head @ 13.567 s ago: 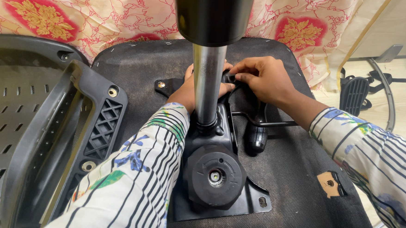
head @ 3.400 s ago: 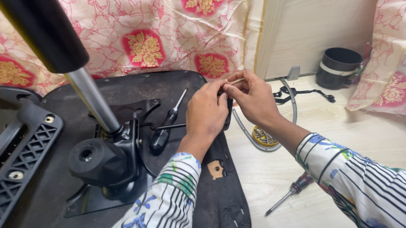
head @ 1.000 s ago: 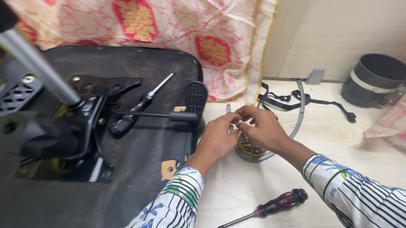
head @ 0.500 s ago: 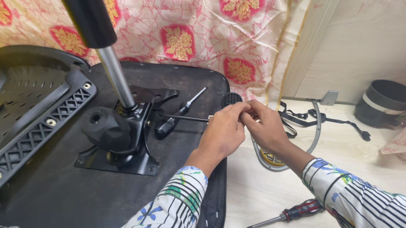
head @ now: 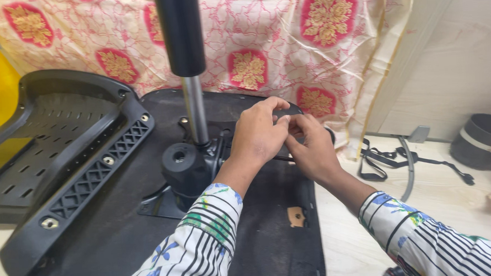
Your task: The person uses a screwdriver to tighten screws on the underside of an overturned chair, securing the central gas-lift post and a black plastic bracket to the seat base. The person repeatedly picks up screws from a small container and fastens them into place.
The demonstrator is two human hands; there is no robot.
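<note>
Head view: my left hand (head: 259,137) and right hand (head: 310,148) meet at frame centre over the upturned seat (head: 150,238), fingertips pinching something small, unidentifiable, beside the gas post (head: 189,85), close for control.

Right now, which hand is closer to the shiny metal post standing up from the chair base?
Left. The left hand sits just right of the metal post, by its foot. The right hand lies beyond the left hand, farther from the post, its fingers meeting the left's.

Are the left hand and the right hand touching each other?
Touching. Head view: the left hand and right hand meet at the fingertips, no gap visible.
</note>
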